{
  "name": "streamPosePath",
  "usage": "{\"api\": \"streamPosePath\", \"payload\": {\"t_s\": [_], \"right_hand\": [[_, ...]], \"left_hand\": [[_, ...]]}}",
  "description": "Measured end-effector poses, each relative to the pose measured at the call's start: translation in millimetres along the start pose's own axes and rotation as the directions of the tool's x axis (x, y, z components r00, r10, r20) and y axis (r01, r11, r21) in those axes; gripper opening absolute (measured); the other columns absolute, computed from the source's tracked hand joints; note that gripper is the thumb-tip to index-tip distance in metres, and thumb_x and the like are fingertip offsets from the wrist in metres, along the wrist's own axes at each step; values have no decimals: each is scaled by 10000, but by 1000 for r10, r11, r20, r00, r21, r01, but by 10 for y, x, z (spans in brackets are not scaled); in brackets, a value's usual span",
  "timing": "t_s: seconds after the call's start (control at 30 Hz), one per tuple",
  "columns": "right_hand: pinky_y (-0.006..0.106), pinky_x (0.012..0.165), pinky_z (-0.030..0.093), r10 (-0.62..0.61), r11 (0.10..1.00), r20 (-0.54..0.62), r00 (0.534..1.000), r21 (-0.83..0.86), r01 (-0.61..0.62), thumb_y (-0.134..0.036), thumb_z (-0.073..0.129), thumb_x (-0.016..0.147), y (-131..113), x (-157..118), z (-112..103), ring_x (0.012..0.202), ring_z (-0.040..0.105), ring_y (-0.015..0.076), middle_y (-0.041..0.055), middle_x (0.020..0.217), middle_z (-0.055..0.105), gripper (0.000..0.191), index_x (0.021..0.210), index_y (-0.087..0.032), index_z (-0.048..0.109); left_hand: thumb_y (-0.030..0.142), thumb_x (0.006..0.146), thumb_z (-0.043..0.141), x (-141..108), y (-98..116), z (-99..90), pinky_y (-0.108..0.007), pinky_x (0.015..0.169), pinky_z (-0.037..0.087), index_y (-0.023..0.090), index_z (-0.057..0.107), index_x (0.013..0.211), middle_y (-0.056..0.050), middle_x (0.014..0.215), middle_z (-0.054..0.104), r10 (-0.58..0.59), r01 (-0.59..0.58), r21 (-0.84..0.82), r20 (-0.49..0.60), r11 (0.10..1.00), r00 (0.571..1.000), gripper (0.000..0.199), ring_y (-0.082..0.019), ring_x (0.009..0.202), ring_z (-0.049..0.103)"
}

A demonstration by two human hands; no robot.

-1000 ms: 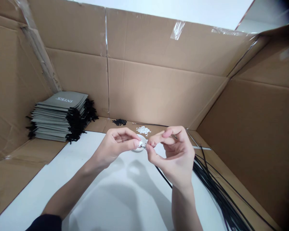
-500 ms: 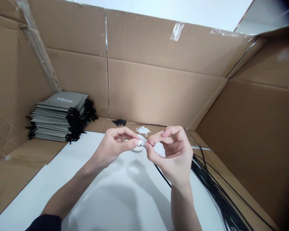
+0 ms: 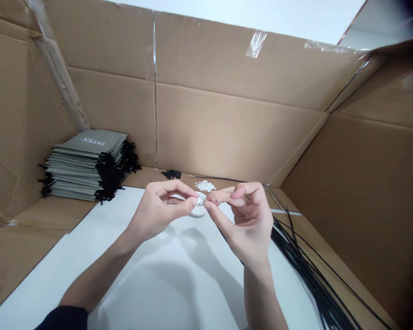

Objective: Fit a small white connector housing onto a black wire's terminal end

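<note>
My left hand [image 3: 165, 206] pinches a small white piece [image 3: 199, 201] between thumb and index finger. Close against it, my right hand [image 3: 244, 220] pinches a thin item at its fingertips, mostly hidden; a black cord runs down behind that hand. The fingertips of both hands nearly meet over a small round white dish [image 3: 198, 211]. Just beyond the dish lies a pile of small white pieces [image 3: 205, 185], and left of it a pile of small black pieces [image 3: 171, 174].
Grey pouches marked INTEX, with black strings, are stacked [image 3: 75, 165] at the left. A bundle of long black cords [image 3: 303, 270] lies at the right. Cardboard walls [image 3: 227, 123] surround the white table [image 3: 141, 284]. One thin cord [image 3: 220, 178] lies along the back.
My right hand has moved slightly left, its fingertips closer to my left hand's. Less of the thin item and of the black cord below shows now.
</note>
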State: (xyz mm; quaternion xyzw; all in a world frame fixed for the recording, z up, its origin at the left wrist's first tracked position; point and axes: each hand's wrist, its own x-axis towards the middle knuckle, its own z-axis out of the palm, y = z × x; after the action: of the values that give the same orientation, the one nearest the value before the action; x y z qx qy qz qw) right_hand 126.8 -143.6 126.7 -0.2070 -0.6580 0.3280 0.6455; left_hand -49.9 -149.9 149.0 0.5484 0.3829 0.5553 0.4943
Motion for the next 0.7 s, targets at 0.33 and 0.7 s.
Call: {"api": "streamPosePath", "payload": {"t_s": [0.33,0.7], "right_hand": [[322,789,571,45,997,-30,999,61,-43,-68,739,886,45,15,28,803,710,146,-25,871,746,390,1001,-240,409],[350,795,539,-80,994,-99,992,70,87,-18,713,867,77,-12,162,770,672,147,-51,807,716,453,944,-249,331]], "left_hand": [[225,776,862,23,-13,-29,-28,587,527,206,794,761,19,756,771,73,-73,-14,16,997,997,72,-52,670,695],[210,753,872,-14,10,-30,-46,611,569,204,795,726,8,750,783,72,-71,-52,15,996,997,82,-72,674,722]]}}
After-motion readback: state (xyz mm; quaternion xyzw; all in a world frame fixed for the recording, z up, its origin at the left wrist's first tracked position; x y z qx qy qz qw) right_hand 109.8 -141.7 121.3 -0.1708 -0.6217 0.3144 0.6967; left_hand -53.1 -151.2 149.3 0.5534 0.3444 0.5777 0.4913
